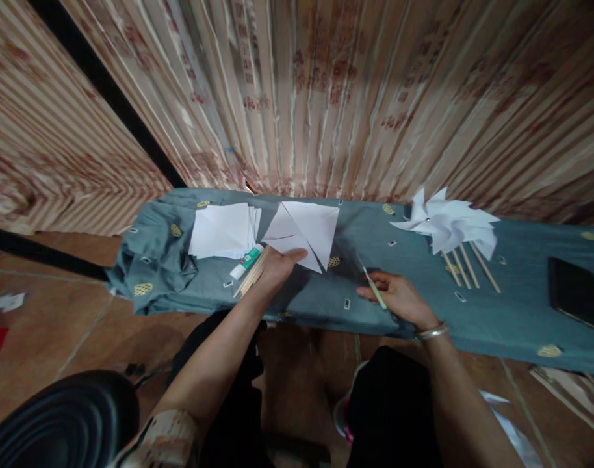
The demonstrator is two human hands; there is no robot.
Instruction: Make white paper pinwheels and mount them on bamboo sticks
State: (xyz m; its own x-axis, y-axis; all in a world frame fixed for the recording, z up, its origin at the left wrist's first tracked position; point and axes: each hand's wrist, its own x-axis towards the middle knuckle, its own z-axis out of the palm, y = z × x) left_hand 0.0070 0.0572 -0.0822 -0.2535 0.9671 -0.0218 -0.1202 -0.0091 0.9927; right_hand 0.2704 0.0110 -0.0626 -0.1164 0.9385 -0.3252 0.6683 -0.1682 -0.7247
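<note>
Slit sheet (pixel 321 221) in hand on the cloth-covered table (pixel 414 263); work apparently partway complete
The left hand (pixel 276 266) pinches the slit sheet, thumb on top, fingers hidden beneath; the right hand (pixel 400 298) pinches a slim green-handled tool (pixel 379 296) between thumb and fingers. Assembled: white pinwheels (pixel 440 224) with sticks, at right. Apparently outstanding: the slit sheet, corners not yet gathered; at left, the paper stack (pixel 221 231) and loose sticks (pixel 251 276). Lettering on the glue stick (pixel 248 261) and curtain (pixel 297 130) is not legible

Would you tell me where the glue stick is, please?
In the head view, the glue stick lies left of centre, between the paper stack and the wooden sticks near the left hand.
</note>
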